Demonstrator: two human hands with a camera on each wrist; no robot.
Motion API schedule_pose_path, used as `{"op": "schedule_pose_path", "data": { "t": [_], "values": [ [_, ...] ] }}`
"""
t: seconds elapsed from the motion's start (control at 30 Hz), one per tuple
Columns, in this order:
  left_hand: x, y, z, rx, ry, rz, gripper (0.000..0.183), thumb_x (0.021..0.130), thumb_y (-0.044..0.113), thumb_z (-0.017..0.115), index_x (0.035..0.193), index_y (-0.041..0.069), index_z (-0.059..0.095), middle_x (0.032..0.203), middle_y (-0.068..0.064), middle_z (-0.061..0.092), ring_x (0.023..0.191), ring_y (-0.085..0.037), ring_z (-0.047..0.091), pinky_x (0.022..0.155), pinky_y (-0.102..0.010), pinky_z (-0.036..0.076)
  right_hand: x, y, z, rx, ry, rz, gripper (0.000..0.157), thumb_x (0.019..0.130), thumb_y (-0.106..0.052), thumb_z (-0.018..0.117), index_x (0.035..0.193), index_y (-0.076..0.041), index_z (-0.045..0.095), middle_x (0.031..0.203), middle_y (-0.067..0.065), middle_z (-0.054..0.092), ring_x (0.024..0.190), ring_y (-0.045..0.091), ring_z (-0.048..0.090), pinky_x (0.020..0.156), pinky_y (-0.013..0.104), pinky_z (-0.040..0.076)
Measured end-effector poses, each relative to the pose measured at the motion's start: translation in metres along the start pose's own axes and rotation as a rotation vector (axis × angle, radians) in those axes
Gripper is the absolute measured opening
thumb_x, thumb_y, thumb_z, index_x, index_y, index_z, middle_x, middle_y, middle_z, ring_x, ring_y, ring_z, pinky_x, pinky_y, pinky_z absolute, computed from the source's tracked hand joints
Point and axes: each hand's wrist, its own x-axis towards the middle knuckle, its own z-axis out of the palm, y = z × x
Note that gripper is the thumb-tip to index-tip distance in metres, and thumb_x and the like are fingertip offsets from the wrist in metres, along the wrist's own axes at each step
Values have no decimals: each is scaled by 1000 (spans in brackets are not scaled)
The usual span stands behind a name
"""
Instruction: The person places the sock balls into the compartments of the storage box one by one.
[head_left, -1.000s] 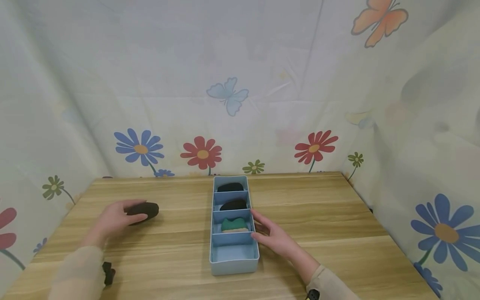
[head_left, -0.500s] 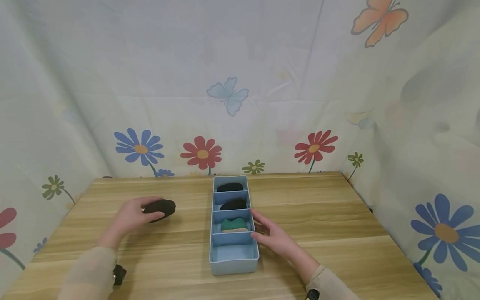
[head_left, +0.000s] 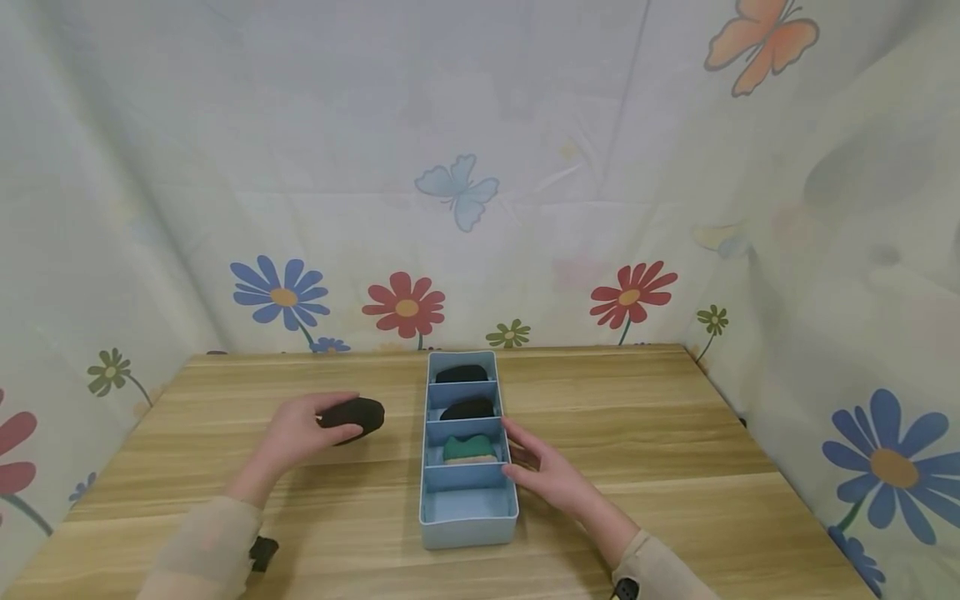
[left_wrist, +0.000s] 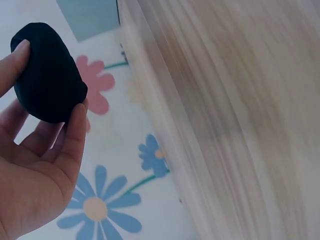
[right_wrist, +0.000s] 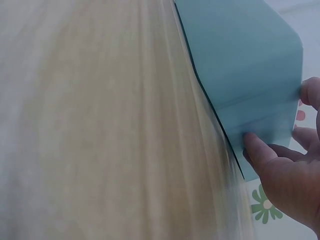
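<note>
My left hand [head_left: 298,432] holds a black, oval, rolled-up pair of socks [head_left: 362,417] between thumb and fingers, left of the box. In the left wrist view the dark sock roll [left_wrist: 47,75] looks smooth, with a fold at one end. A long blue divided box [head_left: 468,533] stands mid-table. My right hand [head_left: 551,475] rests its fingertips against the box's right wall, at the rim. In the right wrist view, fingers [right_wrist: 259,150] touch that blue wall [right_wrist: 245,65] from outside. Its two far compartments hold black rolls [head_left: 461,374]; the third holds a green-and-beige roll [head_left: 469,450]. The nearest compartment is bare.
The wood-grain table [head_left: 637,433] extends on both sides of the box. A white cloth with printed flowers and butterflies [head_left: 337,208] hangs behind it and along the sides. Beige sleeves and dark wrist straps [head_left: 262,552] show at the front.
My left hand has carried the black socks to the right, toward the box. My right hand and the box have stayed in place.
</note>
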Motion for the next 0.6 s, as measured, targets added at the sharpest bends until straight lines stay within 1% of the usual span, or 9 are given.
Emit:
{"op": "schedule_pose_path", "data": {
  "t": [0.13, 0.37, 0.6],
  "values": [
    [1, 13, 5, -9, -6, 1, 57, 82, 35, 82, 128, 6, 67, 124, -16, 66, 115, -41, 60, 93, -58, 48, 0, 1, 0, -5, -2, -4, 68, 99, -10, 61, 155, 0, 24, 159, 24, 24, 137, 44, 38, 112, 51, 30],
    [1, 29, 15, -35, 8, -34, 56, 82, 34, 82, 130, 9, 67, 125, -15, 66, 115, -40, 59, 93, -57, 48, 1, 1, 0, -28, 3, -6, 69, 99, -13, 62, 155, 0, 25, 158, 24, 25, 136, 45, 39, 111, 50, 31],
    [-1, 50, 24, -59, 18, -63, 58, 82, 36, 82, 131, 11, 66, 126, -13, 66, 115, -39, 59, 92, -55, 49, 0, -1, 0, -14, 0, -5, 69, 99, -10, 62, 155, 0, 24, 159, 24, 24, 137, 44, 38, 112, 51, 30]
  ]
}}
